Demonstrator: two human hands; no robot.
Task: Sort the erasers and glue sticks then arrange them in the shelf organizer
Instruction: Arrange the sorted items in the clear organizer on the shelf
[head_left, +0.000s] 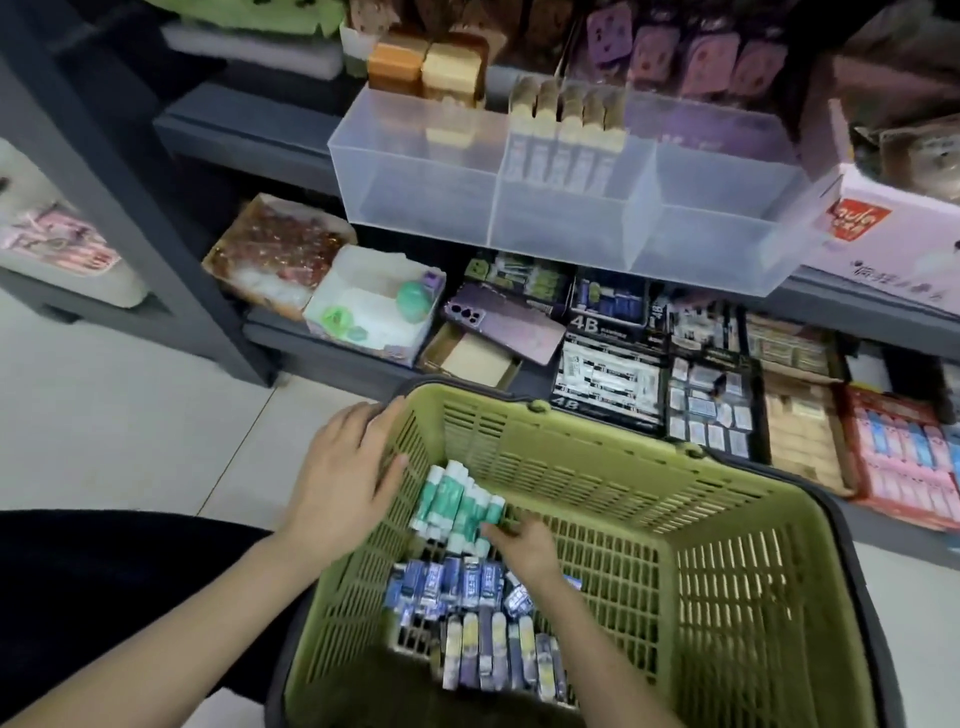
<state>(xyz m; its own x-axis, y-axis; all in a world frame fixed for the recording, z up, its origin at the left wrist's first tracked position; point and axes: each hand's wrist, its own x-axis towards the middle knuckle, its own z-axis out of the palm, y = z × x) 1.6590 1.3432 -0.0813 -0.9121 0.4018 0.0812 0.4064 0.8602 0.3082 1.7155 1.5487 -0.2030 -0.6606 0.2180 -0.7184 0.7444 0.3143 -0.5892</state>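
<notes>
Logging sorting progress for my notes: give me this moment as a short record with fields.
Basket: green slatted plastic basket
Contents: green-and-white glue sticks, blue-wrapped erasers, purple-and-yellow packs, in separate groups
Organizer: clear plastic three-compartment organizer on shelf, middle compartment holds upright row of packs
Left hand: open, resting on basket's left wall
Right hand: inside basket, touching glue sticks, grip unclear

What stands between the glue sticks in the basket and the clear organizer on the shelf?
Only the basket's far wall, which the glue sticks must be lifted over; the organizer's top is open.
</notes>
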